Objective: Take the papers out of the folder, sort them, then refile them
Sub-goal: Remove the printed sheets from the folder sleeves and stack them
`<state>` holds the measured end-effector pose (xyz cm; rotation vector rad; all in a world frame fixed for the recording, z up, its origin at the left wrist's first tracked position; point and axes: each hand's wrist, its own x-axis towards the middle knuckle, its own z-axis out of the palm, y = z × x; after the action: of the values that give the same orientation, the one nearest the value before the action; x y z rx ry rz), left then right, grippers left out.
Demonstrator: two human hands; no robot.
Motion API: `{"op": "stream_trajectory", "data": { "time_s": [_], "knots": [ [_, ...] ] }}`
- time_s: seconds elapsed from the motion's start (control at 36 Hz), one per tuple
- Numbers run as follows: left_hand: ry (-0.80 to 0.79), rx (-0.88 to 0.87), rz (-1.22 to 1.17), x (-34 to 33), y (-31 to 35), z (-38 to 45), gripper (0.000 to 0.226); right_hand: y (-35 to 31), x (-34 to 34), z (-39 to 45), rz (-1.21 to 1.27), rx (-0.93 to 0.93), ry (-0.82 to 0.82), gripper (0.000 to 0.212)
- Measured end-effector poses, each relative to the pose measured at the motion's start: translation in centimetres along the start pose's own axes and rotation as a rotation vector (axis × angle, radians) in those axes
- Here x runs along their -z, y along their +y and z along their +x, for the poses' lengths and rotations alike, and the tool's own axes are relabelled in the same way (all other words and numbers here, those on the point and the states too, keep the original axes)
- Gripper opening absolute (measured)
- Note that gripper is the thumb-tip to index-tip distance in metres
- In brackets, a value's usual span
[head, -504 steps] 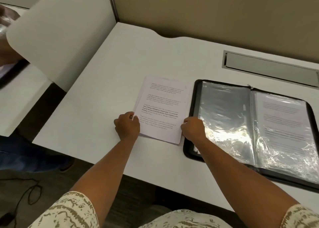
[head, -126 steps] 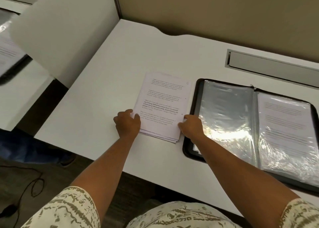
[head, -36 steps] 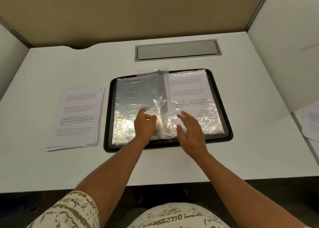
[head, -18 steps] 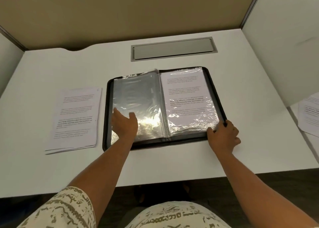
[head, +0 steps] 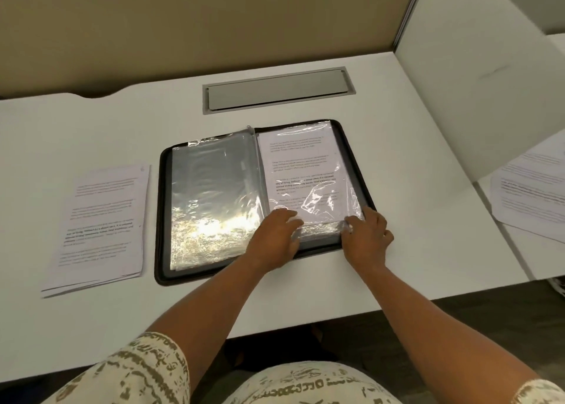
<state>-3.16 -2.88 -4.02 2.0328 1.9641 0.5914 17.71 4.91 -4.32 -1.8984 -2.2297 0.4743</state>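
Looking left of my grips, I see the removed papers (head: 101,223) stacked on the worktop (head: 91,122). My left hand (head: 275,235) presses flat on the folder (head: 351,134) sleeve to steady it; my right hand (head: 365,235) pinches its near corner, probably to free the page inside.

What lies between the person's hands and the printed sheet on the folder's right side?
A clear plastic sleeve covers the printed sheet. The left hand and right hand touch only the sleeve's near edge.
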Motion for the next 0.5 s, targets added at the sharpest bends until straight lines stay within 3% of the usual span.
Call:
{"op": "stream_trajectory", "data": {
  "time_s": [0.11,0.22,0.33,0.5],
  "knots": [
    [-0.137,0.076,0.048,-0.4,1.6,0.5,0.057,0.0,0.1,0.4,0.195,0.046,0.056,0.015],
    [-0.074,0.11,0.094,-0.3,2.3,1.1,0.04,0.1,1.1,0.3,0.474,0.049,0.045,0.02],
    [-0.054,0.17,0.073,-0.2,2.7,1.6,0.022,0.4,2.3,-0.1,0.653,-0.01,-0.011,0.01],
    [-0.016,0.299,-0.046,0.2,3.3,1.9,0.014,0.2,3.4,-1.0,0.896,-0.17,-0.105,0.053]
  ]
}}
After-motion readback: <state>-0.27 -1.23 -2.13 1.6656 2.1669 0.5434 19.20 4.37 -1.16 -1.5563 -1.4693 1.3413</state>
